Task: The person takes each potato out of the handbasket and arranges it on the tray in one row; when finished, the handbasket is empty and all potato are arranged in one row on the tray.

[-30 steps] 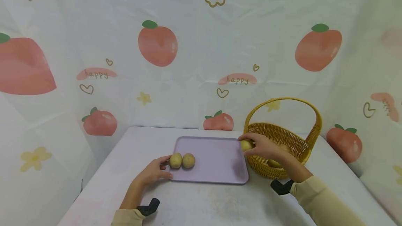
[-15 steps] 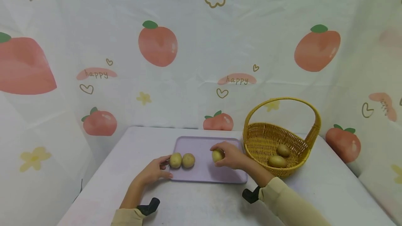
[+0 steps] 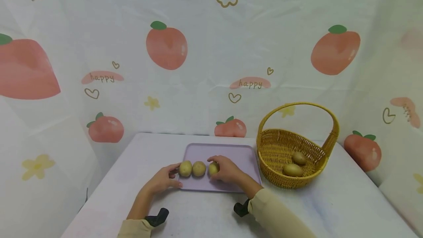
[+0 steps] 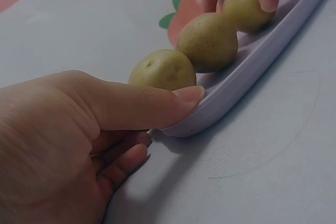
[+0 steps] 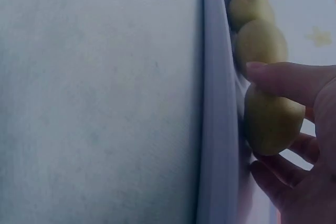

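A lilac rectangular tray point(image 3: 238, 152) lies on the table. My left hand point(image 3: 159, 181) holds its left end, the thumb point(image 4: 157, 106) lying along the rim at the corner and other fingers curled beneath. Near that end a first potato point(image 3: 185, 168) and a second potato point(image 3: 199, 169) sit side by side on the tray. My right hand point(image 3: 228, 172) pinches a third potato point(image 5: 273, 121) between thumb and fingers, just right of the second one. In the right wrist view the three potatoes line up along the tray's near rim.
A yellow wicker basket point(image 3: 281, 180) with a tall arched handle stands right of the tray. Inside lie two more potatoes, a front potato point(image 3: 293, 170) and a back potato point(image 3: 299, 158). A white cloth backdrop point(image 3: 198, 105) with fruit prints hangs behind the table point(image 3: 205, 212).
My right hand has carried the potato leftward from the basket's edge, over the tray, to beside the other two. The left hand has stayed at the tray's left end.
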`<state>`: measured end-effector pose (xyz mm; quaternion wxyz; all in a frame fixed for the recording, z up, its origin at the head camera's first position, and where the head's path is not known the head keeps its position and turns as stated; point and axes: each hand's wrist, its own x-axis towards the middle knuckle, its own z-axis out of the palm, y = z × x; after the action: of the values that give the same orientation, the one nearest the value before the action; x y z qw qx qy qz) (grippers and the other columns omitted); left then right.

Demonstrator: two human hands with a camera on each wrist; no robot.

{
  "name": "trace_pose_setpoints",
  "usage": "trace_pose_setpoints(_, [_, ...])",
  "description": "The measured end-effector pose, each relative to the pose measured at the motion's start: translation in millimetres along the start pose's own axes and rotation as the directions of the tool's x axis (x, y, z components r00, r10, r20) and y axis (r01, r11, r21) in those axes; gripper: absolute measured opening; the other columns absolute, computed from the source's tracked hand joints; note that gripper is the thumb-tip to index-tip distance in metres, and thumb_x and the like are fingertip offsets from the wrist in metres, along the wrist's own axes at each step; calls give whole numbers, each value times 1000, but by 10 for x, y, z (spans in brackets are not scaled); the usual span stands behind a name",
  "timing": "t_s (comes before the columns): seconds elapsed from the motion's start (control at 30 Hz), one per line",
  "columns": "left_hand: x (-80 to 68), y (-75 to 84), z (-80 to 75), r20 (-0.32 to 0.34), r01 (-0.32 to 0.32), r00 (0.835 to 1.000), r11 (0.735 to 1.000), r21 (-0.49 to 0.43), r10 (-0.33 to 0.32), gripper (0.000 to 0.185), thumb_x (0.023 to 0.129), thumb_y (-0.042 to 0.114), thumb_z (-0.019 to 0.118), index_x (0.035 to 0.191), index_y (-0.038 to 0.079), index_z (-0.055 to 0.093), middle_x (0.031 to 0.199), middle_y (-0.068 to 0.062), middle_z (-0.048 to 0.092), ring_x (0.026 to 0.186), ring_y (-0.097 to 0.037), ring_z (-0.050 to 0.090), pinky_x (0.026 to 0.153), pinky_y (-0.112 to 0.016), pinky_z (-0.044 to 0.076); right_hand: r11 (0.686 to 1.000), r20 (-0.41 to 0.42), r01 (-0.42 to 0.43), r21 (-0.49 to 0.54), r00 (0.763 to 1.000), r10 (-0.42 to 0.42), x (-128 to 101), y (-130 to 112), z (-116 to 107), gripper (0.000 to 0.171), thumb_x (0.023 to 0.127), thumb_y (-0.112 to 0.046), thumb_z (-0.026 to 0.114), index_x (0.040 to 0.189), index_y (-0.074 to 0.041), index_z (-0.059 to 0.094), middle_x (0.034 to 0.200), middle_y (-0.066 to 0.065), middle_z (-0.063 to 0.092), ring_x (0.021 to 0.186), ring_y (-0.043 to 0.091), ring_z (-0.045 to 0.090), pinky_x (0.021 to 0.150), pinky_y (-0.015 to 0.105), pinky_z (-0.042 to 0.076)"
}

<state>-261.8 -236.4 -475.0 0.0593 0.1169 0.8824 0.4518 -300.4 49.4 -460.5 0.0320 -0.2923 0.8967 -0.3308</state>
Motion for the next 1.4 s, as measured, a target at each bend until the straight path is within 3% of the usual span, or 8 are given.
trace_pose_setpoints(0.3, [-11,14,-7,-3,0,1000,1000,0,0,80,70,9,86,139,-4,48,137,-25,51,115,-40,55,99,-53,43,999,-5,28,38,1000,-28,41,-10,49,65,73,-16,85,131,-5,58,122,8,61,113,24,54,98,42,42])
trace_pose_setpoints(0.57, [-5,26,3,3,-5,1000,1000,-2,5,79,70,9,86,139,-4,48,137,-25,50,115,-39,55,99,-53,43,998,79,-12,57,997,7,-58,0,-131,70,78,-23,82,138,-7,51,131,13,56,118,30,53,98,45,45])
trace_pose_setpoints(0.77, [-2,25,7,2,-2,1000,1000,-5,2,79,70,9,86,139,-4,49,137,-24,51,117,-40,54,100,-52,42,990,127,58,128,989,-75,-194,-8,-536,56,83,-19,78,132,-4,56,130,16,58,115,36,56,93,47,48])
trace_pose_setpoints(0.9, [-5,16,1,0,-1,1000,1000,-1,1,79,70,9,86,139,-5,48,135,-25,53,116,-40,54,100,-53,42,987,201,58,152,976,-89,-259,-60,-882,47,87,-17,73,129,-6,57,123,16,61,113,37,57,92,43,50])
trace_pose_setpoints(1.2, [7,-11,12,3,-3,1000,1000,2,3,79,70,10,86,139,-5,48,133,-25,54,115,-40,55,100,-53,42,984,402,-104,145,915,38,-443,-65,-1580,45,89,-17,70,132,-10,57,123,9,60,116,32,56,93,41,50])
trace_pose_setpoints(1.4, [-8,10,11,-3,13,1000,1000,-1,-13,79,71,10,85,139,-4,49,137,-25,51,115,-40,55,99,-52,43,979,433,-178,99,894,118,-575,66,-1882,46,90,-18,70,133,-11,56,123,9,61,114,27,57,94,42,48])
